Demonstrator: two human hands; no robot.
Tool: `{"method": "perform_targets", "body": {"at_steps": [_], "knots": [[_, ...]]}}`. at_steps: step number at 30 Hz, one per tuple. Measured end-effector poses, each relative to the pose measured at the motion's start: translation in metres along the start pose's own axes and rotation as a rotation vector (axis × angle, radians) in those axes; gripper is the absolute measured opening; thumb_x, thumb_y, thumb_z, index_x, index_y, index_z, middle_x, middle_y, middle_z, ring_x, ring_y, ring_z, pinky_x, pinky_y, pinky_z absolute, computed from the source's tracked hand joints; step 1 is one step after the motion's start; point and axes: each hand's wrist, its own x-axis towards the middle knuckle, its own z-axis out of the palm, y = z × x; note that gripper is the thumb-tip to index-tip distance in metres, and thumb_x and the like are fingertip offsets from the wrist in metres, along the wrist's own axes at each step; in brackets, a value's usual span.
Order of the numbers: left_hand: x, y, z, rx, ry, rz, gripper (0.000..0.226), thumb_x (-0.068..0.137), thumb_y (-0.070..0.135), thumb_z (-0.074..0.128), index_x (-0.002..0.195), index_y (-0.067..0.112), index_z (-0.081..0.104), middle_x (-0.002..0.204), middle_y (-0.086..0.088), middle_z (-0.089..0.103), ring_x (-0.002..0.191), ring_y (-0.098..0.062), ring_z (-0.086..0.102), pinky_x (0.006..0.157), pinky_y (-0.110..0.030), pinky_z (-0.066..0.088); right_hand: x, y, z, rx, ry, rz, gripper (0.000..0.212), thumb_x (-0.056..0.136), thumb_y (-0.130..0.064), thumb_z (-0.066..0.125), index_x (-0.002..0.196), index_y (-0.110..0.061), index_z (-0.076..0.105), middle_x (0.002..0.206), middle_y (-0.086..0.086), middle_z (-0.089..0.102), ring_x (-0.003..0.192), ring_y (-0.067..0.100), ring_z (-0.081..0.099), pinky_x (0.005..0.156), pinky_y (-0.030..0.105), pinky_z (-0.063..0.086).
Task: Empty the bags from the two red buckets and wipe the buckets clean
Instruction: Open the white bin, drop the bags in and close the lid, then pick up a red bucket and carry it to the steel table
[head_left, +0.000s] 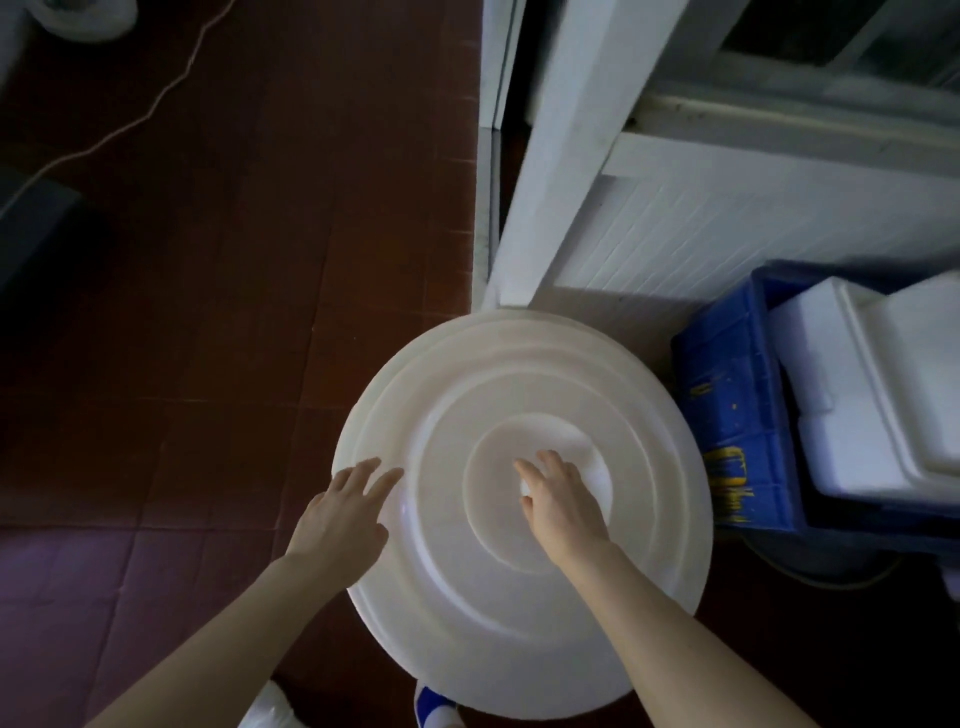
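Round white lid (467, 597) fills lower centre of frame; whatever sits beneath is hidden. Left hand (345, 512) at lid's left rim, fingers straight, touching, gripping nothing. Right hand (563, 501) on lid's raised centre, fingers bent; cannot tell whether grasping. Blue crate (727, 415) just right of lid, on brown tiled floor (208, 312).

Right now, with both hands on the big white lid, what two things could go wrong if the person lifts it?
1. The white lid is wide, and the left hand only touches its rim with straight fingers while the right hand rests at its centre; it may tip or slip.
2. The lid's edge sits close to the blue crate holding white foam boxes; swinging it right could knock them.
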Motion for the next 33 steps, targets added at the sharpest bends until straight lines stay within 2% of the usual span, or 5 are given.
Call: {"method": "perform_targets", "body": {"at_steps": [6, 11, 24, 28, 33], "knots": [[-0.040, -0.061, -0.034, -0.101, 0.097, -0.075, 0.065, 0.091, 0.025, 0.052, 0.151, 0.033, 0.026, 0.151, 0.008, 0.028, 0.138, -0.015, 0.029, 0.102, -0.032, 0.043, 0.004, -0.070, -0.046, -0.057, 0.074, -0.194, 0.044, 0.097, -0.025, 0.048, 0.140, -0.022, 0.042, 0.144, 0.002, 0.038, 0.128, 0.023, 0.041, 0.106, 0.035, 0.037], [-0.100, -0.149, -0.076, -0.172, 0.215, -0.188, 0.065, 0.092, 0.029, 0.053, 0.151, 0.034, 0.024, 0.148, 0.012, 0.031, 0.134, -0.011, 0.034, 0.098, -0.027, 0.047, 0.011, -0.188, -0.093, -0.120, 0.143, -0.391, 0.041, 0.097, -0.027, 0.049, 0.137, -0.019, 0.048, 0.144, 0.002, 0.040, 0.128, 0.020, 0.041, 0.105, 0.033, 0.038], [-0.462, -0.415, -0.184, -0.273, 0.670, -0.822, 0.057, 0.089, 0.027, 0.051, 0.144, 0.034, 0.038, 0.130, 0.012, 0.045, 0.122, -0.014, 0.044, 0.094, -0.029, 0.045, -0.118, -0.696, -0.135, -0.161, 0.206, -1.147, 0.037, 0.097, -0.030, 0.049, 0.134, -0.025, 0.048, 0.140, -0.003, 0.041, 0.120, 0.015, 0.048, 0.098, 0.027, 0.045], [-0.591, -0.462, -0.185, -0.333, 0.839, -1.089, 0.053, 0.090, 0.029, 0.057, 0.140, 0.033, 0.042, 0.130, 0.009, 0.046, 0.121, -0.017, 0.045, 0.095, -0.033, 0.045, -0.201, -0.840, -0.127, -0.269, 0.140, -1.434, 0.037, 0.096, -0.029, 0.046, 0.132, -0.021, 0.051, 0.138, 0.003, 0.044, 0.125, 0.023, 0.044, 0.104, 0.037, 0.039], [-0.721, -0.491, -0.164, -0.380, 0.957, -1.391, 0.053, 0.085, 0.025, 0.058, 0.137, 0.029, 0.048, 0.130, 0.003, 0.049, 0.118, -0.022, 0.047, 0.097, -0.038, 0.043, -0.299, -0.984, -0.098, -0.341, 0.091, -1.759, 0.038, 0.095, -0.031, 0.048, 0.132, -0.021, 0.052, 0.134, 0.003, 0.049, 0.123, 0.024, 0.046, 0.103, 0.037, 0.039]]}}
